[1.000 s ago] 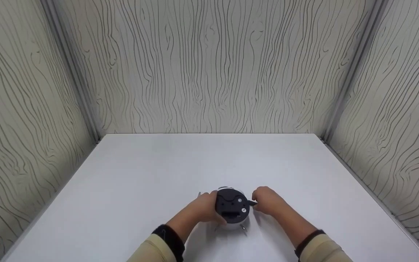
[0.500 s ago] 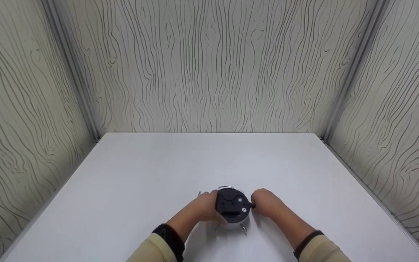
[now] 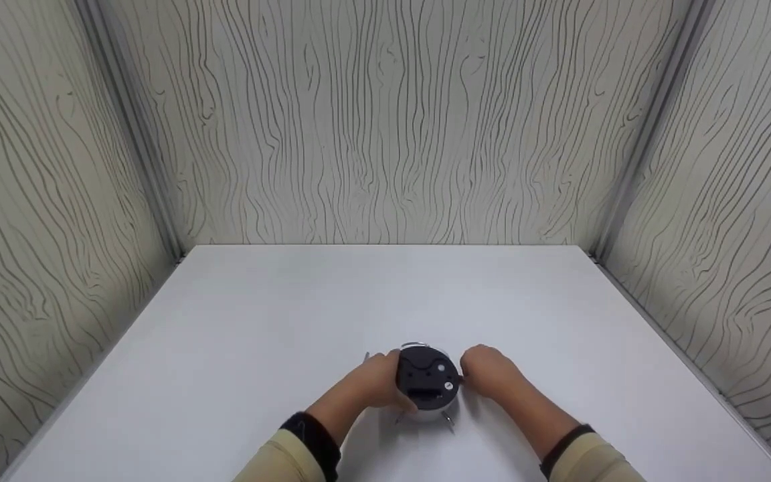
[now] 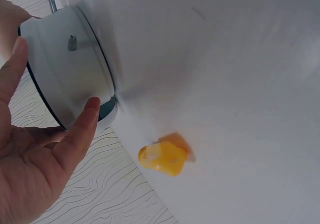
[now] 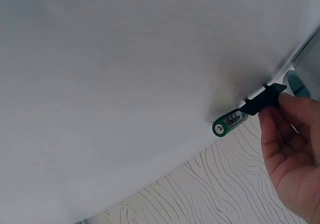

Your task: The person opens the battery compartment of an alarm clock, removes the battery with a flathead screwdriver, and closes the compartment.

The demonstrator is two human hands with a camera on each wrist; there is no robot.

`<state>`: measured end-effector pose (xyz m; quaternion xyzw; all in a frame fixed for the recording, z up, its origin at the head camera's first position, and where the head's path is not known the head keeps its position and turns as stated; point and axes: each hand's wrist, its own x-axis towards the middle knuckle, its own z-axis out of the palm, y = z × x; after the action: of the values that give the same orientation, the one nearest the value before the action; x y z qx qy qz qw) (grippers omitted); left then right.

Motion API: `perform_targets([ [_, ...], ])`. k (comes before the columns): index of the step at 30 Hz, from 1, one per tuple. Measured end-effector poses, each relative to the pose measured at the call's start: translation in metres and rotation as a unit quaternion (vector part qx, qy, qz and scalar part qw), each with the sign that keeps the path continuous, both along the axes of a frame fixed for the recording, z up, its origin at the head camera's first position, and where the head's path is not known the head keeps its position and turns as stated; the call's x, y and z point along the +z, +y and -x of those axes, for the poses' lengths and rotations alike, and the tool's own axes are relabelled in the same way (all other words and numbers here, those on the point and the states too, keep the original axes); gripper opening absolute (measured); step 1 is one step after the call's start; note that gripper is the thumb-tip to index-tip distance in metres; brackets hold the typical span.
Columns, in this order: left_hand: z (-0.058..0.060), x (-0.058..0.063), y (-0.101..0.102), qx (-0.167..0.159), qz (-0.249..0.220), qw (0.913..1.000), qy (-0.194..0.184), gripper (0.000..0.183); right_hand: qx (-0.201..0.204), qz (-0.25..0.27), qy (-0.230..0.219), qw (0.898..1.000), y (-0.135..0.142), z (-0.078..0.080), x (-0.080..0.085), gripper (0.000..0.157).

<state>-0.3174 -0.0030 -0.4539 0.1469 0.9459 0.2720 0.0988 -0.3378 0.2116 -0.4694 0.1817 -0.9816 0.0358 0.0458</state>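
A round alarm clock (image 3: 427, 377) lies face down, its black back turned up and a dark battery slot showing in it. My left hand (image 3: 379, 383) grips its left side, with fingers and thumb spread round the pale body in the left wrist view. Just off the clock's right edge is my right hand (image 3: 490, 370). Between thumb and fingers it pinches a small black battery cover (image 5: 264, 100), best seen in the right wrist view. Beside that cover lies a green battery (image 5: 230, 123), which the head view hides behind the hand.
Under everything is a white table (image 3: 278, 314), bounded by wood-grain panels (image 3: 385, 120) at the back and both sides. A small yellow plastic object (image 4: 164, 157) sits on the table near the clock in the left wrist view.
My right hand has shifted slightly left toward the clock, and less of the battery cover now shows past its fingers. The left hand and clock have stayed in place.
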Motion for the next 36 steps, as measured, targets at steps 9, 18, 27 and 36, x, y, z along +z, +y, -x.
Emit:
perform_targets([
  [9,0.000,0.001,0.001,0.009,0.006,0.9999,-0.007,0.095,0.006,0.039,0.011,0.999,0.005,0.007,0.008,0.018],
  [18,0.000,0.001,0.000,0.010,0.000,0.9999,-0.008,0.093,-0.012,0.088,-0.004,0.996,0.011,0.009,0.021,0.015],
  [27,-0.001,0.002,0.000,-0.004,-0.003,1.0000,0.001,0.091,-0.012,0.103,0.013,0.994,0.009,0.008,0.037,0.015],
  [36,0.000,0.002,0.001,-0.010,-0.003,0.9999,0.002,0.091,0.041,0.110,0.060,0.991,-0.004,0.000,0.043,0.014],
])
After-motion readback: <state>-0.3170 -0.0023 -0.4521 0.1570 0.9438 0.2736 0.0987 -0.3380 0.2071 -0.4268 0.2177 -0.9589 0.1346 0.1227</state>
